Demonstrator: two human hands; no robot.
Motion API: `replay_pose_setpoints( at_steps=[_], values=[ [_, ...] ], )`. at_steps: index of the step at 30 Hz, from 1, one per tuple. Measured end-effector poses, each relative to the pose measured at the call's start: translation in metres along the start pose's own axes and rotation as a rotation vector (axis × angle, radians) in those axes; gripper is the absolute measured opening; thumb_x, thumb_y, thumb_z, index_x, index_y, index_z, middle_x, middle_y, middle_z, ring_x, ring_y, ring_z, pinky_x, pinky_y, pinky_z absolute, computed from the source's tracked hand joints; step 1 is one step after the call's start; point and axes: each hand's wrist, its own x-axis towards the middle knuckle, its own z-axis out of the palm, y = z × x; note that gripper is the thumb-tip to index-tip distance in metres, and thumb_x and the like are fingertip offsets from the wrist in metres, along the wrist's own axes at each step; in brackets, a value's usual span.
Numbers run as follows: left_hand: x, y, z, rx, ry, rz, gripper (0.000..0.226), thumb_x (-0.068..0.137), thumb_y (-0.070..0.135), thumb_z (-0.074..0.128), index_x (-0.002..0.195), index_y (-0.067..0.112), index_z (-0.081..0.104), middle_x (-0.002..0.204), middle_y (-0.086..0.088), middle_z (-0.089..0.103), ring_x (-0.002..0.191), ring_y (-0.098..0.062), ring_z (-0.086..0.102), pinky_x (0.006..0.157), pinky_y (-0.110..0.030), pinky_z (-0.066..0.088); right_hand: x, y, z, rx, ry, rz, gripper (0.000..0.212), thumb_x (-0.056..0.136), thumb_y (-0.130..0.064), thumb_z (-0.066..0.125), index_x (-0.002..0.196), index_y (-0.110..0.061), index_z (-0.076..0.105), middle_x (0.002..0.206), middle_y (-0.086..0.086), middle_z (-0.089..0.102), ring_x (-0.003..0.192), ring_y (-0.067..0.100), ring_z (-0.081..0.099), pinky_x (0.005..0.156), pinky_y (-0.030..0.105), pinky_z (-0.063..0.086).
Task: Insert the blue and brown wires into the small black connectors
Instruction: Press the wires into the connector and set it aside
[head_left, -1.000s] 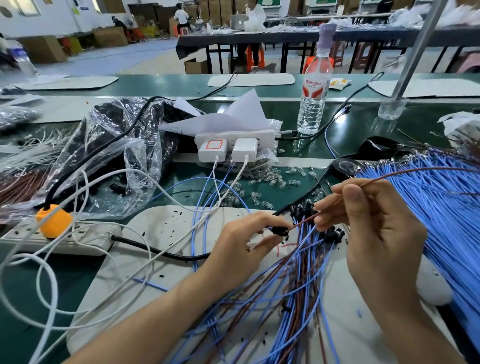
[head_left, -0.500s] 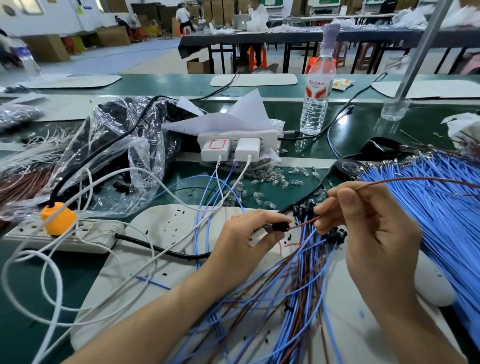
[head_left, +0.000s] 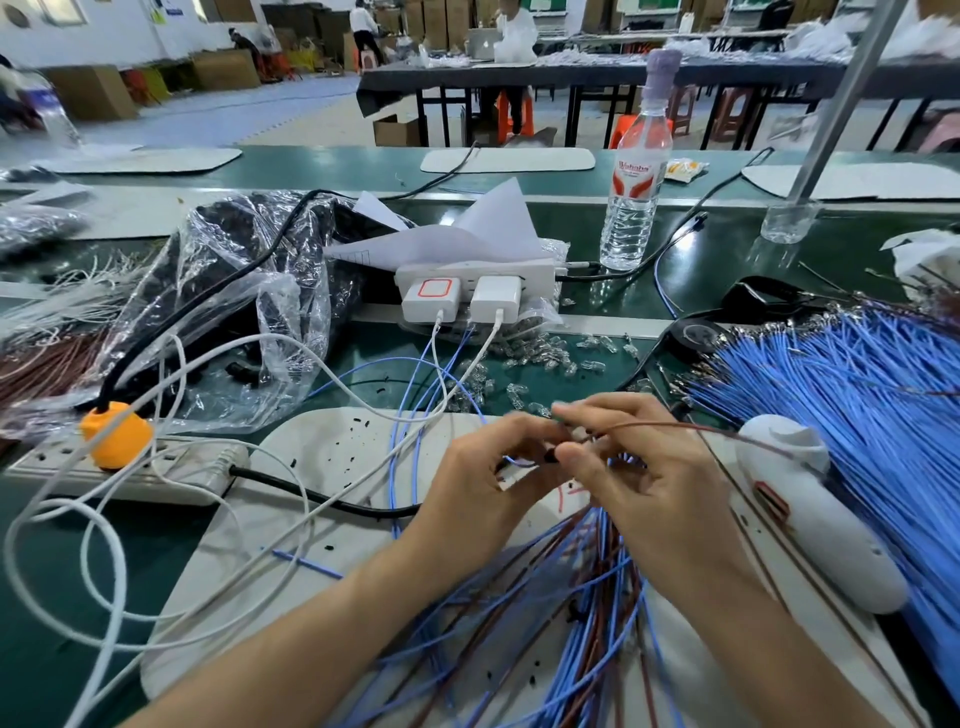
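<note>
Brown wire (head_left: 670, 425), clamped in the grip of the right hand (head_left: 654, 488), runs lengthwise toward the right edge of the bench (head_left: 701, 270). Its tip points left at the small black connector (head_left: 549, 456), pinched just beside it by the left hand (head_left: 483, 467).

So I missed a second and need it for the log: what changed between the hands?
The right hand moved the brown wire leftward to the left hand, so the hands now meet at the small black connector; earlier a gap lay between them. Neither hand let go. Whether the wire is seated cannot be told. Blue wire bundle, water bottle and power strip stayed put.
</note>
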Motion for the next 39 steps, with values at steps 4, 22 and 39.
replay_pose_setpoints(
  at_steps=[4,22,39],
  values=[
    [0.005,0.001,-0.006,-0.32,0.095,-0.105,0.02,0.078,0.003,0.067,0.094,0.012,0.059,0.09,0.006,0.063,0.072,0.0,0.058,0.068,-0.015,0.047,-0.003,0.001,0.002,0.109,-0.171,0.139,0.037,0.082,-0.012,0.073,0.104,-0.041,0.063,0.086,-0.013,0.069,0.072,0.011,0.066,0.069,0.03,0.056],
    [0.036,-0.003,-0.053,-1.299,0.628,-0.672,0.018,0.081,0.014,0.055,0.094,0.008,0.066,0.076,-0.003,0.058,0.061,-0.007,0.055,0.066,-0.016,0.053,0.005,-0.035,-0.006,0.382,-1.394,0.43,0.023,0.094,0.003,0.05,0.114,0.012,0.058,0.091,0.016,0.067,0.084,0.026,0.065,0.066,0.008,0.039],
    [0.011,0.003,-0.013,-0.855,0.148,-0.463,0.018,0.077,0.006,0.065,0.089,0.014,0.076,0.077,-0.001,0.066,0.07,-0.009,0.062,0.073,-0.019,0.053,-0.003,-0.015,0.004,0.294,-0.45,0.551,0.023,0.087,-0.005,0.065,0.065,-0.01,0.062,0.047,0.002,0.056,0.036,0.011,0.041,0.036,0.016,0.031]
  ],
)
